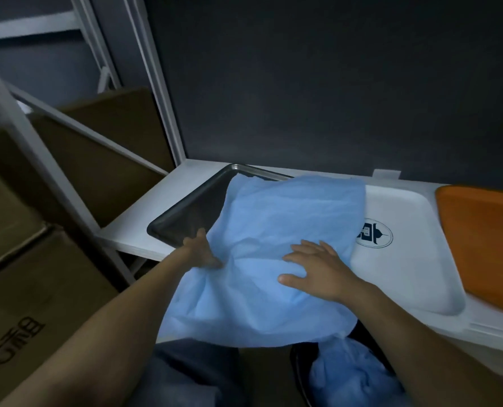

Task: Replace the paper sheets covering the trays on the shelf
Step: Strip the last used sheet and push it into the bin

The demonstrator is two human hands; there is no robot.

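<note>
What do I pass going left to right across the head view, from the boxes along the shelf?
cardboard boxes → black tray → blue paper sheet → white tray → orange tray

Dim storage room: a dark grey wall panel [303,83] fills the space behind a white shelf board [132,233], framed on its left by pale metal uprights [159,92]. A neighbouring rack [24,136] of the same pale metal stands further left, its bars crossing the view at a slant. Brown cardboard boxes [106,142] sit within and beside that rack; the nearest box [18,333] bears dark printed characters on its side. The light is low and cool, brightest along the shelf board, with the upper wall and boxes in shadow.
</note>
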